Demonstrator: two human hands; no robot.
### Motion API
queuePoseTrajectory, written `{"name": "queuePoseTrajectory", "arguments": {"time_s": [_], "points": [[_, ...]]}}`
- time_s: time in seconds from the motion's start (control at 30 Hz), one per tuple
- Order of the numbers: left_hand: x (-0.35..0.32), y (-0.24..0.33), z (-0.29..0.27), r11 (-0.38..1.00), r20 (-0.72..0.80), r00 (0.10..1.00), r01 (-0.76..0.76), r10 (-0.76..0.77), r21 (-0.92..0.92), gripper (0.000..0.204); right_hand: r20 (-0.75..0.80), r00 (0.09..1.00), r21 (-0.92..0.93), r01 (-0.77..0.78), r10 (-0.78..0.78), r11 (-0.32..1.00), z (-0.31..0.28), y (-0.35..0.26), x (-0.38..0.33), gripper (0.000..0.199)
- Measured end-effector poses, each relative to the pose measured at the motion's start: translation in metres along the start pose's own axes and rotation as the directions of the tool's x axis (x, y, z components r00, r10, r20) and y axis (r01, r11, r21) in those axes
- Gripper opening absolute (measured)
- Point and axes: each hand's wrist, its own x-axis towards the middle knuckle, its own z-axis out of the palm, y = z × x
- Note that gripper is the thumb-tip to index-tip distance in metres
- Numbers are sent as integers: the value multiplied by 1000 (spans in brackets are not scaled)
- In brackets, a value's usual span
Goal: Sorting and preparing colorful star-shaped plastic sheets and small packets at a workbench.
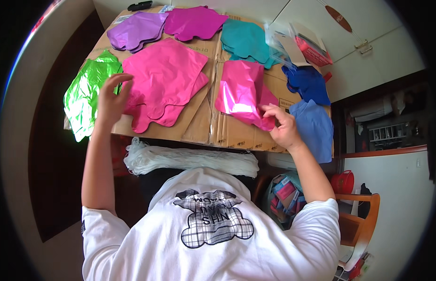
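head view: held the left hand [110, 97] at left of frame, thumb and fingers apart, beside a green foil piece [83, 93] and flat pink pieces [166, 70]; set the right hand [285, 128] to the shiny pink bag [241, 89] right of centre, perhaps to steady it, but could not tell whether clamped. saw a purple stack [136, 29] and teal stack [245, 40] on cardboard [199, 122] at top, seemingly sorted by colour.

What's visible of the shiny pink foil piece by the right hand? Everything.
The shiny pink foil piece looks thin and creased, with white glare and perhaps a second layer at its right. It lies on brown cardboard, below the teal stack. The right hand is at its lower right corner; whether it grips is unclear.
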Motion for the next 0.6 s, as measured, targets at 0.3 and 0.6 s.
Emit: {"name": "queuePoseTrajectory", "arguments": {"time_s": [0.3, 0.6], "points": [[-21, -69, -87, 917, -135, 973, 223, -188, 331, 22, 3, 980, -293, 193, -201, 937, -12, 0, -3, 34], [-26, -73, -113, 854, -117, 940, 341, -322, 393, 26, 509, 857, -449, 343, -80, 825, -19, -33, -6, 48]]}}
